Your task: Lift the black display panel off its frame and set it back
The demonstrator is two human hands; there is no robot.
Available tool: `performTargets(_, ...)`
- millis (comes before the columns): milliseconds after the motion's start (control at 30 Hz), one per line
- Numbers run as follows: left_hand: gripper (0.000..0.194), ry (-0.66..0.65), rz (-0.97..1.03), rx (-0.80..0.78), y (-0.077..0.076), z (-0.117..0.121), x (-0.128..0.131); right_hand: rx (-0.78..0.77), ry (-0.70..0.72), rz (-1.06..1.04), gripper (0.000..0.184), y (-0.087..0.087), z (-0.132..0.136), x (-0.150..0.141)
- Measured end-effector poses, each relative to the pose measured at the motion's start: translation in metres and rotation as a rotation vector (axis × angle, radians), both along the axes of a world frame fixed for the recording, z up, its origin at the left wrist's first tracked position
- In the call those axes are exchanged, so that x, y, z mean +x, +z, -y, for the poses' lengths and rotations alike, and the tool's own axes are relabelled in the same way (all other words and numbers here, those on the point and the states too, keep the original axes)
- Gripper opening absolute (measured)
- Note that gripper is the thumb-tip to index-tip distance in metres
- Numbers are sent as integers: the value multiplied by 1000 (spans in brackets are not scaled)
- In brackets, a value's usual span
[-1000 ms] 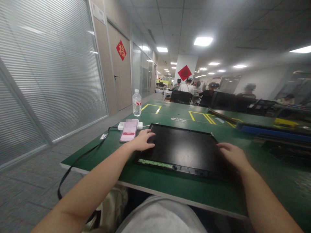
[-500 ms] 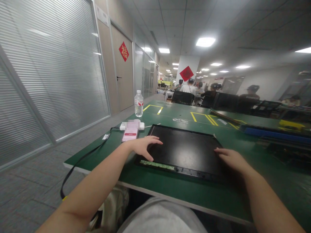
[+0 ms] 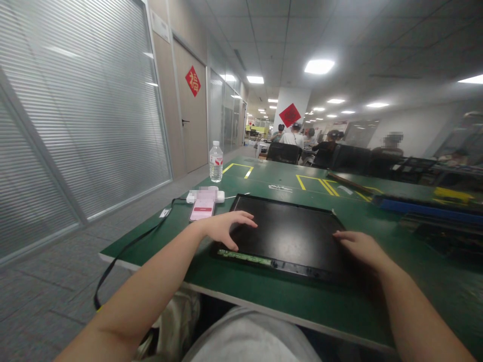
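A flat black display panel (image 3: 290, 229) lies on the green table in front of me. Along its near edge runs a green circuit board strip (image 3: 245, 257), left of a dark bare stretch. My left hand (image 3: 225, 229) is at the panel's left side, thumb and fingers spread apart, the thumb close to the circuit board strip and the fingers over the dark face. At the panel's right edge is my right hand (image 3: 360, 249), its fingertips at the rim and its lower fingers hidden. Whether either hand presses on the panel I cannot tell.
A phone (image 3: 203, 208) lies by a white power strip (image 3: 216, 196) with a black cable, left of the panel. Behind them stands a water bottle (image 3: 216, 162). Yellow tape (image 3: 317, 182) marks the green table (image 3: 264, 296). A blue bar (image 3: 426, 208) lies at right. People sit farther back.
My left hand has shifted toward the panel's near left corner, and its thumb and fingers have spread wider. The right hand has barely moved. The view has shifted slightly.
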State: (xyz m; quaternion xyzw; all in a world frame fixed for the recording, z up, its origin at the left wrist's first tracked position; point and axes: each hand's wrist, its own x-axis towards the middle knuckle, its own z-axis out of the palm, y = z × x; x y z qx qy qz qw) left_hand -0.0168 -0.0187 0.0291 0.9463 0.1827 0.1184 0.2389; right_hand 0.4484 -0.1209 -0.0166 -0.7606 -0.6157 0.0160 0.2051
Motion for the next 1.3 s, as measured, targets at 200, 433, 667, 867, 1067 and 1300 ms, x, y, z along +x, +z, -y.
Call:
performTargets(200,78,-38,10,0,-3,-1,0,-52,-42,-48,35,3,0,-3)
performTargets(433,74,11,27,1,-3,-3,0,-29,-88,-71,31,7,4,-10)
performTargets(667,46,376,-16,159,-21,-15,5,4,-185,-37,35,11,5,-5)
performTargets(867,38,634,-141,314,-29,-23,10,-82,-325,5,38,3,2,12)
performTargets(1067,31,674,-160,294,-32,-31,10,-186,-312,-18,42,4,3,9)
performTargets(1300,41,673,-172,298,-36,-34,11,-127,-314,-87,47,-11,-2,22)
